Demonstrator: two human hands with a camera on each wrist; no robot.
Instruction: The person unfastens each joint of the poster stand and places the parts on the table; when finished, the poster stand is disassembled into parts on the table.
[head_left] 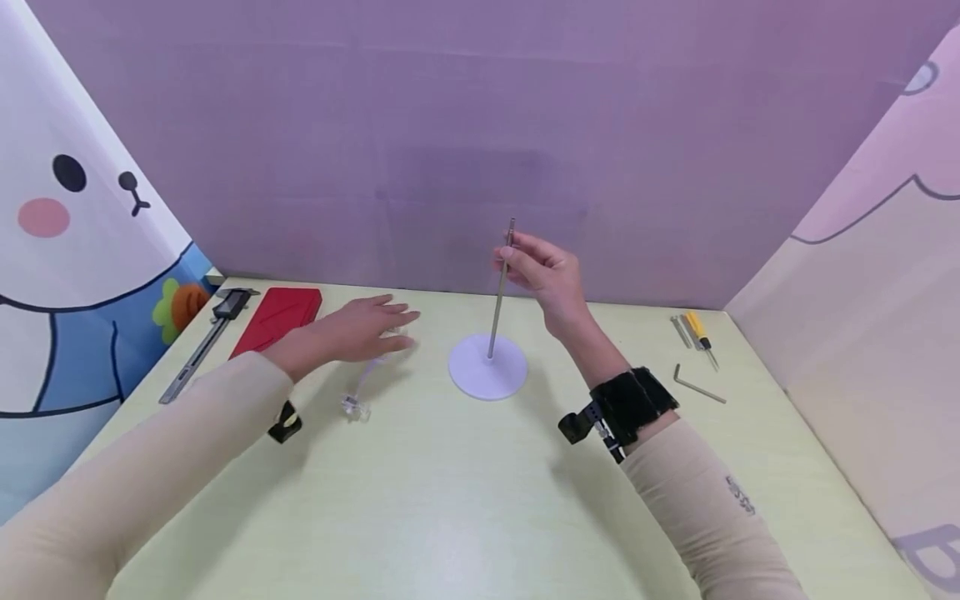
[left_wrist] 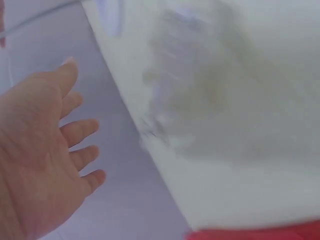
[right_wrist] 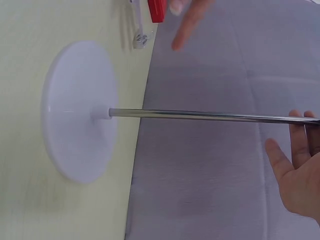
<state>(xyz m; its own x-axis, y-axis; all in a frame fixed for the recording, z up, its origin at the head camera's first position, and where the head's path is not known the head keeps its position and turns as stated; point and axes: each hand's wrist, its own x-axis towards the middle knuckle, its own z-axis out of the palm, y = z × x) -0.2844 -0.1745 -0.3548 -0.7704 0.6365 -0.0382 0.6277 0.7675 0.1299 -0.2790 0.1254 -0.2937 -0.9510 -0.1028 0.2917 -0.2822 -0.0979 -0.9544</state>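
A thin metal rod [head_left: 500,292] stands upright, tilted slightly, in the short collar of a round white base [right_wrist: 80,145] on the table. My right hand [head_left: 551,279] pinches the rod near its top; in the right wrist view part of that hand [right_wrist: 305,175] is cut off by the frame edge. My left hand [head_left: 367,327] is open with spread fingers, holding nothing, over a pale purple strip [head_left: 367,375] with clear plastic end pieces [head_left: 356,407]. In the left wrist view the strip [left_wrist: 170,65] is blurred, apart from the open left hand [left_wrist: 45,145].
On the left lie a red case [head_left: 279,317] and a digital caliper [head_left: 206,346]. At the right are a yellow-handled screwdriver [head_left: 698,329], small metal pieces [head_left: 680,332] beside it and an L-shaped hex key [head_left: 699,387]. A purple cloth wall [head_left: 450,125] rises behind the table.
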